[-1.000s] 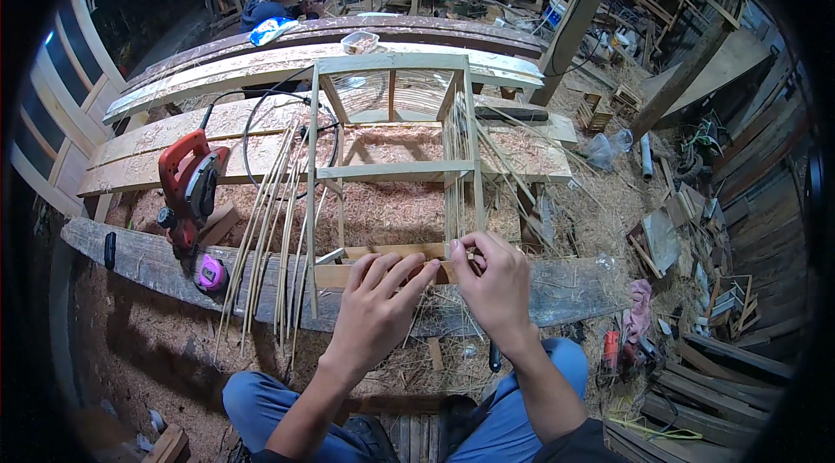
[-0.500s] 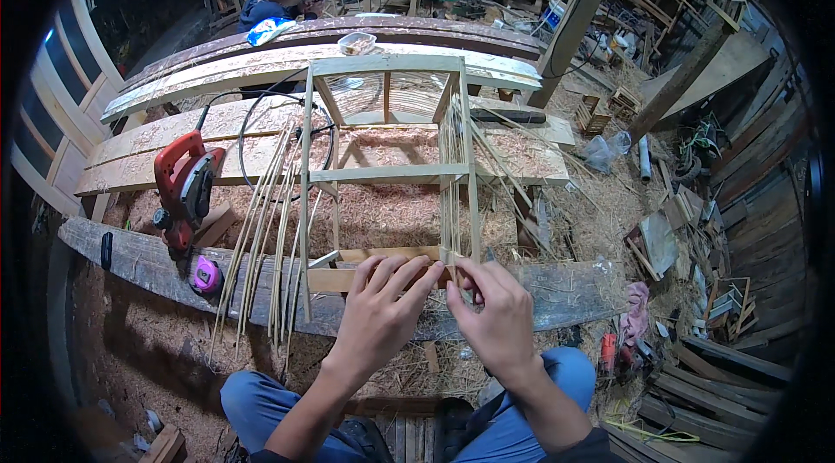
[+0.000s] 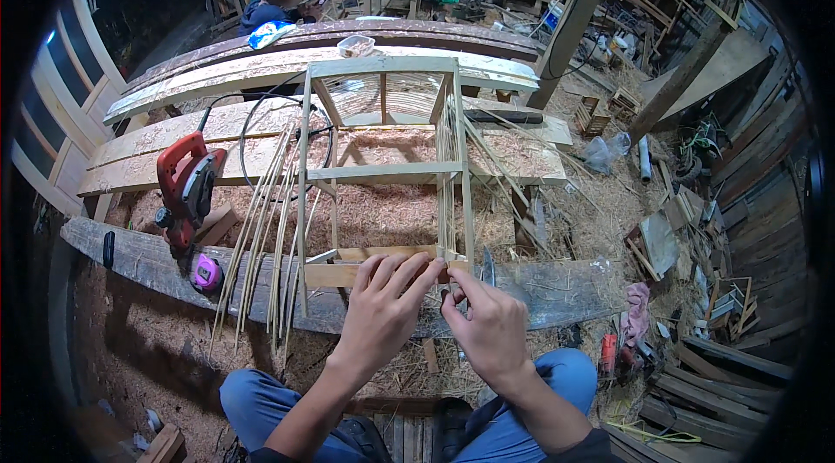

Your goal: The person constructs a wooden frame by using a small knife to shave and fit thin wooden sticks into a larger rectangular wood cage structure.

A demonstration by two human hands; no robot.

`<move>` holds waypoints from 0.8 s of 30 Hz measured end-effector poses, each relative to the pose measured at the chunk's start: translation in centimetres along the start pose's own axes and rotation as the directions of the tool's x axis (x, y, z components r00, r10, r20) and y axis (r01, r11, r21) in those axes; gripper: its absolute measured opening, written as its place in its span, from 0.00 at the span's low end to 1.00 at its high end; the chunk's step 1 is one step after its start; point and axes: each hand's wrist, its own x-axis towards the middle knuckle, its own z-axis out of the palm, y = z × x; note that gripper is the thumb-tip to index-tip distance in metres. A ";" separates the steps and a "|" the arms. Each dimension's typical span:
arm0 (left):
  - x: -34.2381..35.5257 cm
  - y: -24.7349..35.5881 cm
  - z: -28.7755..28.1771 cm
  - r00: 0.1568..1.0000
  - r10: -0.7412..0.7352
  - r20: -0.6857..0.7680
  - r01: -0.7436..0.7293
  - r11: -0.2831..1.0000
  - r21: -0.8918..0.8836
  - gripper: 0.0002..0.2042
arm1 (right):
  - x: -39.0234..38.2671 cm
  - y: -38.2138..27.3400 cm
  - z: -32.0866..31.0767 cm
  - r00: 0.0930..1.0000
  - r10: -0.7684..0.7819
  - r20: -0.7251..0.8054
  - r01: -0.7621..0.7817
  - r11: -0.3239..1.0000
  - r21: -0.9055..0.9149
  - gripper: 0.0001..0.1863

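Note:
A slender wooden frame (image 3: 383, 172) with thin strips along its far and right sides stands in front of me. My left hand (image 3: 387, 302) is closed over its near bottom rail by the right corner, fingers bent and thumb hidden. Just to the right, my right hand (image 3: 489, 319) is in a pinch at that corner, index finger touching the rail. Whatever lies between its thumb and finger is too small to make out. Behind the right hand a narrow metal blade (image 3: 488, 266) lies on the grey plank (image 3: 565, 289).
Left of the frame lie several thin strips (image 3: 261, 237), a purple tape measure (image 3: 207, 273) and a red power planer (image 3: 187, 189) with its cable. Long boards (image 3: 139, 150) run behind. A person (image 3: 265, 6) sits beyond them. Shavings cover the floor; scrap wood (image 3: 713, 398) is at right.
The frame has shifted slightly left at its right side. My right hand has drawn a little down and left, its fingers closer together. The blade behind it now shows more.

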 end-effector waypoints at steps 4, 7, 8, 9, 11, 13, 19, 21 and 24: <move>0.0 0.2 -0.2 1.000 -0.009 0.008 0.009 1.000 0.010 0.30 | 0.0 0.0 0.1 1.000 0.017 -0.007 -0.016 1.000 0.015 0.15; 0.0 0.2 0.0 1.000 -0.010 0.019 0.010 1.000 0.011 0.30 | 0.0 0.6 0.8 0.999 0.006 -0.045 -0.005 1.000 0.015 0.17; 0.0 0.3 0.0 1.000 -0.009 0.018 0.009 1.000 0.010 0.30 | 0.0 0.7 0.9 0.997 -0.004 -0.077 0.005 1.000 0.010 0.19; 0.1 0.3 -0.1 1.000 -0.011 0.018 0.010 1.000 0.008 0.31 | 0.0 0.6 0.9 0.997 -0.004 -0.078 0.005 1.000 0.009 0.19; 0.1 0.3 -0.1 1.000 -0.012 0.018 0.012 1.000 0.005 0.31 | 0.0 0.5 1.0 0.996 0.002 -0.088 -0.001 1.000 0.008 0.19; 0.0 0.1 0.2 1.000 -0.030 -0.001 0.030 0.999 -0.026 0.32 | 0.1 0.4 0.9 0.996 0.003 -0.086 -0.003 1.000 0.008 0.19; 0.0 0.1 0.0 0.999 -0.014 0.035 0.014 1.000 -0.017 0.33 | 0.1 0.4 0.7 0.999 0.018 -0.037 -0.017 1.000 0.027 0.16; 0.1 0.1 -0.1 0.999 -0.012 0.051 0.012 1.000 -0.007 0.34 | 0.1 0.4 0.7 0.999 0.019 -0.037 -0.018 0.999 0.028 0.16; 0.1 0.2 -0.2 0.997 -0.018 0.078 0.017 1.000 0.004 0.35 | 0.3 0.2 0.9 0.998 0.014 -0.064 -0.012 0.999 0.037 0.15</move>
